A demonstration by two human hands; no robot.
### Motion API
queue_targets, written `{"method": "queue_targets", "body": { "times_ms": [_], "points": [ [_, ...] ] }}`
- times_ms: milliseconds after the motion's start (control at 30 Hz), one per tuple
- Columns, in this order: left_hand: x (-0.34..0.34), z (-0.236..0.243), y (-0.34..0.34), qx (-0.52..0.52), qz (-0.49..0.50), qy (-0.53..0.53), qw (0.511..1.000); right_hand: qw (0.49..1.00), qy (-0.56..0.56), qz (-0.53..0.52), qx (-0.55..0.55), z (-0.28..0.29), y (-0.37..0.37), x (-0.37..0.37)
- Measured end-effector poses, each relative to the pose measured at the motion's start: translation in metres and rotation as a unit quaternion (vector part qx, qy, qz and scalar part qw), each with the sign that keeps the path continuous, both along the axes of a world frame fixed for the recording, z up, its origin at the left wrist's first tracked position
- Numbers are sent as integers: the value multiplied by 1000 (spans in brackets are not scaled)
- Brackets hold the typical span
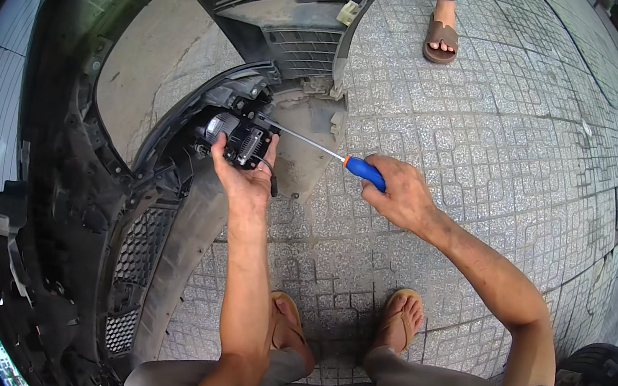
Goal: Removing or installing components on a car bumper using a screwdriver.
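Note:
My left hand (248,187) supports a black lamp unit (242,138) with a finned metal part and a clear rounded lens, its fingers curled around the lower side. The unit sits against the inner side of a dark car bumper cover (96,201). In my right hand (405,195) is a screwdriver (364,171) with a blue handle and an orange collar, gripped in closed fingers. Its long shaft points left, and the tip reaches the upper right edge of the lamp unit. Whether the tip sits in a screw is too small to tell. A short black cable hangs beside my left fingers.
Honeycomb grille mesh (137,272) lies in the cover's near part, and a slatted vent (301,53) farther away. Another person's sandalled foot (442,41) stands on the patterned paving (498,162) at the far side. A black tyre (597,363) shows at the lower right.

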State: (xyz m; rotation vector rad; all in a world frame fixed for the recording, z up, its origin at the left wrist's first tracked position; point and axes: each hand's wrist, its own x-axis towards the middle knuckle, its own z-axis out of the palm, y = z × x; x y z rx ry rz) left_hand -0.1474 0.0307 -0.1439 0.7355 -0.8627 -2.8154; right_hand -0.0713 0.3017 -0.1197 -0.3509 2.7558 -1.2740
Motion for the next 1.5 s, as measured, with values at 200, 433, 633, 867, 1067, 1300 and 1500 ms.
{"method": "queue_targets", "body": {
  "times_ms": [200,433,633,867,1067,1300,1500],
  "points": [
    [2,-1,0,-8,-7,10,1000,999,37,-3,-23,-22,-2,-5],
    [0,1,2,-16,2,10,1000,998,46,-1,-36,-19,-4,-7],
    [0,1,2,-15,3,6,1000,999,27,6,-36,-13,-3,-7],
    [0,-1,1,-5,-3,9,1000,998,49,12,-27,-13,-4,-6],
    [1,5,2,-7,8,2,1000,994,66,31,81,2,-11,3],
    [1,5,3,-19,-1,1,1000,962,216,45,163,0,-9,-1],
    [1,3,3,-21,-2,9,1000,1000,4,10,-15,3,-1,-13]
  ]
}}
